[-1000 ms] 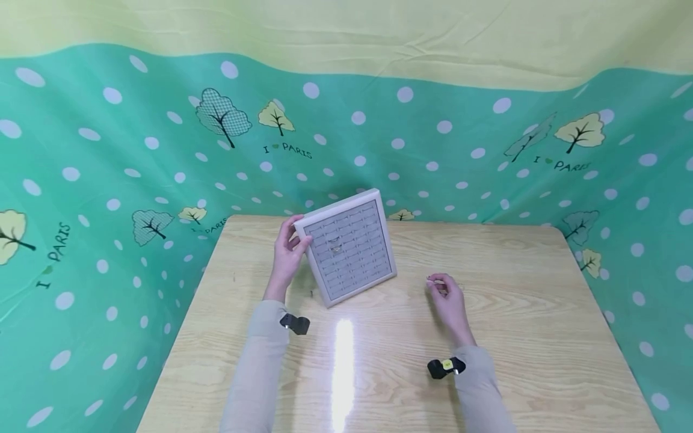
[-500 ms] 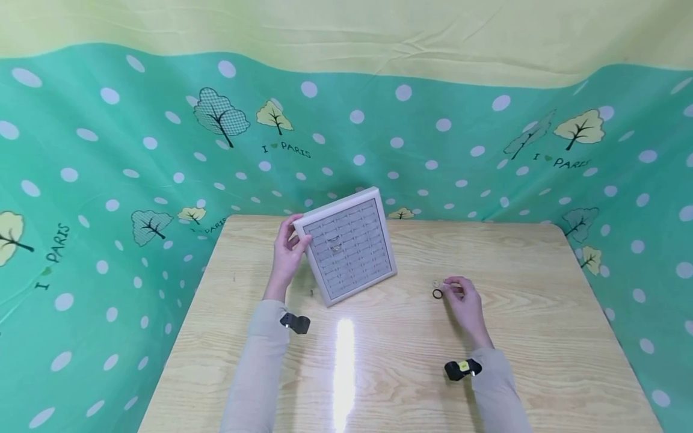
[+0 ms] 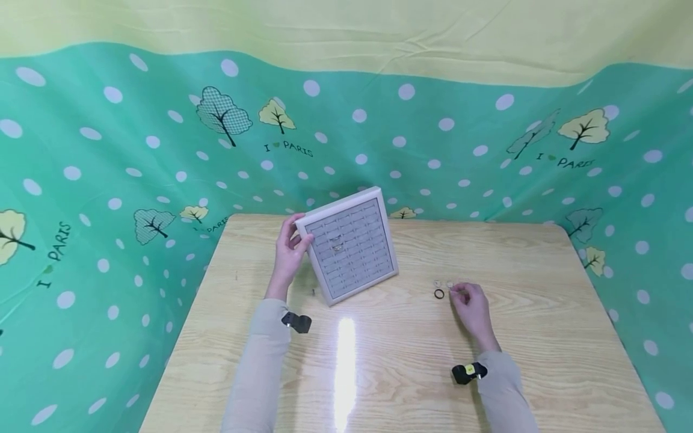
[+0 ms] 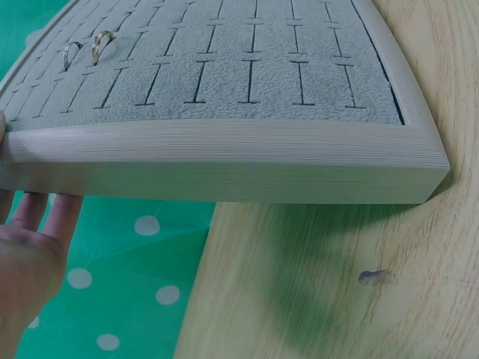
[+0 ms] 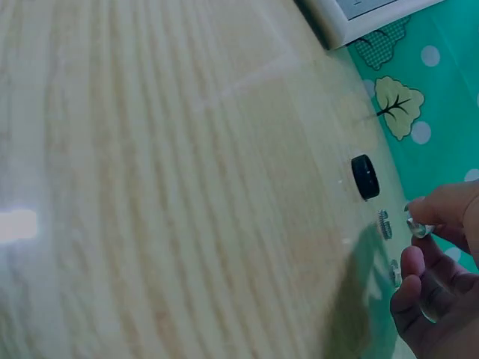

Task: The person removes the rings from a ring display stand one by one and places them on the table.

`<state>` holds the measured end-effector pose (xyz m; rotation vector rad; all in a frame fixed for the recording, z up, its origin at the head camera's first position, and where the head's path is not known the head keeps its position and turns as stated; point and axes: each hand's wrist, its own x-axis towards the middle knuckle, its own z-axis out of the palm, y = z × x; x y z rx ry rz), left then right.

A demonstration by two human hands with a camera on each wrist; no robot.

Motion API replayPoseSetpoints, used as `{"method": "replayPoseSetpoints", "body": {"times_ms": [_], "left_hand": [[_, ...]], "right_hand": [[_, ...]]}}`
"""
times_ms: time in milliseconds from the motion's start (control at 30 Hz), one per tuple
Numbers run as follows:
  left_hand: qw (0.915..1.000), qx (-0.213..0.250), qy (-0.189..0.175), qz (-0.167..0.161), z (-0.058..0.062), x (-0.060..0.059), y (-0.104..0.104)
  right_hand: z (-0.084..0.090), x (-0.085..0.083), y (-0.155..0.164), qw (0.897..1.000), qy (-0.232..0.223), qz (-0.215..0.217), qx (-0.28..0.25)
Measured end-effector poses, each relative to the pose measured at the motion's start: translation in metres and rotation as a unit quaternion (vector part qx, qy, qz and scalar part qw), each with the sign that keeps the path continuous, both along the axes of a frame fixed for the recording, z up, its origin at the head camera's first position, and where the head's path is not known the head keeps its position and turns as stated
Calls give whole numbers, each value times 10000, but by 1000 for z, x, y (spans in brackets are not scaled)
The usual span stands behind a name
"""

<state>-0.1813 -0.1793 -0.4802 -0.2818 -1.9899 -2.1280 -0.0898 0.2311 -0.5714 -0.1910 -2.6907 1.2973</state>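
A grey ring display tray (image 3: 357, 246) with a pale frame stands tilted on the table, slotted side facing me. My left hand (image 3: 289, 255) grips its upper left corner, thumb in front and fingers behind. Two rings sit in the slots, a silver ring (image 4: 71, 54) and a gold-toned ring (image 4: 101, 46). Over the table's right part, my right hand (image 3: 473, 310) pinches a small silver ring (image 5: 418, 227) between thumb and finger. Close to its fingertips lie a black ring (image 3: 439, 294) and two small silvery rings, one (image 5: 384, 224) nearer the black one and another (image 5: 395, 273) partly behind the fingers.
The wood-grain table (image 3: 390, 361) carries a bright light reflection in front of the tray. A small dark mark or object (image 4: 374, 277) shows on the table left of the tray. A green polka-dot curtain (image 3: 346, 132) hangs behind and at both sides.
My right hand has moved to the right and slightly nearer me, uncovering the black ring and small rings. The left hand and tray have stayed in place.
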Motion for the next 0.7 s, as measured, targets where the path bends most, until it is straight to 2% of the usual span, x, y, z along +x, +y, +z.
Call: {"method": "replayPoseSetpoints", "body": {"times_ms": [300,700], "left_hand": [[10000,51,-1,-5,-1,-1,0],[9999,97,-1,-38,1,0,0]], "right_hand": [[-9,1,0,9995,30,10,313],[-13,4,-1,9993,72,-46,355]]}}
